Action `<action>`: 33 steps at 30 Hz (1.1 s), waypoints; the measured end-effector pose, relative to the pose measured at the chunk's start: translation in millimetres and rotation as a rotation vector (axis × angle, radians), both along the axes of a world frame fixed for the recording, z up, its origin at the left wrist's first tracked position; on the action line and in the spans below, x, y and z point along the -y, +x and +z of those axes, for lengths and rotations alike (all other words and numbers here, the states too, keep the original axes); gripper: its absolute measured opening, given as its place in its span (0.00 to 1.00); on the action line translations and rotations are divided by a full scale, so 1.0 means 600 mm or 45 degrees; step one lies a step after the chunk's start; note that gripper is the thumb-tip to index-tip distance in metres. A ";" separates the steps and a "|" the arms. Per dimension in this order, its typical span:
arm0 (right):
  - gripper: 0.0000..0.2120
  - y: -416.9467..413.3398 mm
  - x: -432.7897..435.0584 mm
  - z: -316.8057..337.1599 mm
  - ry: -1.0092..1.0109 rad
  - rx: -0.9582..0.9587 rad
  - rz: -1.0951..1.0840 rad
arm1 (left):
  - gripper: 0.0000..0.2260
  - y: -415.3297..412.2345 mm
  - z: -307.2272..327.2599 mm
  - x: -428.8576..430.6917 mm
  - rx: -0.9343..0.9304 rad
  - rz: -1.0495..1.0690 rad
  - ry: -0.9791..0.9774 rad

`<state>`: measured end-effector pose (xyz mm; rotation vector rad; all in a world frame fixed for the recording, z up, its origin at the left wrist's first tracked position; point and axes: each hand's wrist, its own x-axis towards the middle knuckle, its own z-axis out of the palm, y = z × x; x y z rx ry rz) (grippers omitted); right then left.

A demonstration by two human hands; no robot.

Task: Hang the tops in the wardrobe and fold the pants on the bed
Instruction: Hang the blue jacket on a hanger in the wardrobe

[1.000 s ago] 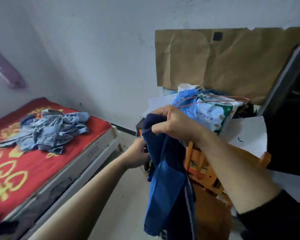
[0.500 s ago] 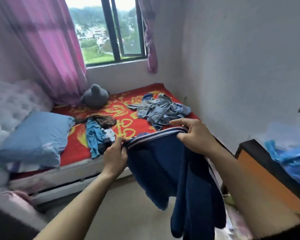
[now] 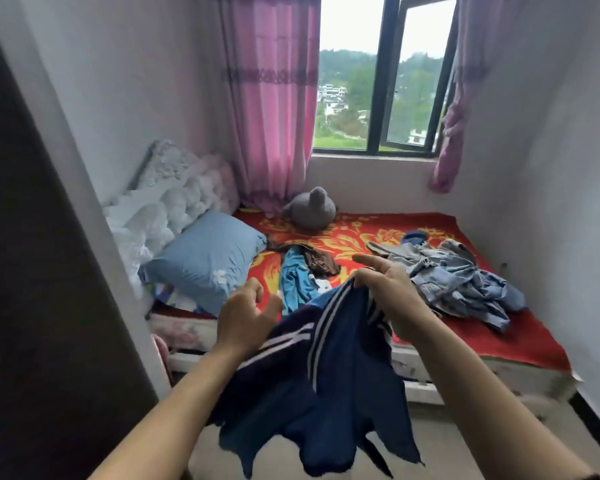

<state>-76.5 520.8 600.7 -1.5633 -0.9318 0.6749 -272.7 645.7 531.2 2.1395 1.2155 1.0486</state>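
Head view, where were the navy pants [image 3: 343,393]?
— Hanging below your right hand [image 3: 392,296], which pinched their striped edge, near the bed [image 3: 471,329]. Your left hand [image 3: 246,317] hung loose-fingered just left, gripping nothing.

Tally: 2 hands, left hand [image 3: 246,315] at 7 o'clock, right hand [image 3: 392,299] at 5 o'clock; 1 navy striped garment [image 3: 326,386]. 1 bed [image 3: 520,341] carrying 1 blue pillow [image 3: 205,261], 1 grey plush toy [image 3: 310,211], 2 clothing heaps: denim heap [image 3: 458,282] at 3 o'clock, blue-brown heap [image 3: 300,271] near 6 o'clock. 2 pink curtains [image 3: 271,116], 1 window [image 3: 381,81] at 12 o'clock.
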 end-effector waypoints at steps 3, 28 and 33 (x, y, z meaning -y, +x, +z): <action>0.20 -0.080 -0.077 0.001 -0.004 0.030 0.218 | 0.14 -0.073 0.002 -0.029 -0.129 0.025 0.036; 0.17 -0.547 -0.497 -0.019 0.243 0.085 1.547 | 0.08 -0.532 0.027 -0.013 0.235 1.389 -0.166; 0.18 -0.609 -0.529 -0.022 0.293 0.116 1.773 | 0.19 -0.556 0.106 0.020 -0.573 1.744 -0.105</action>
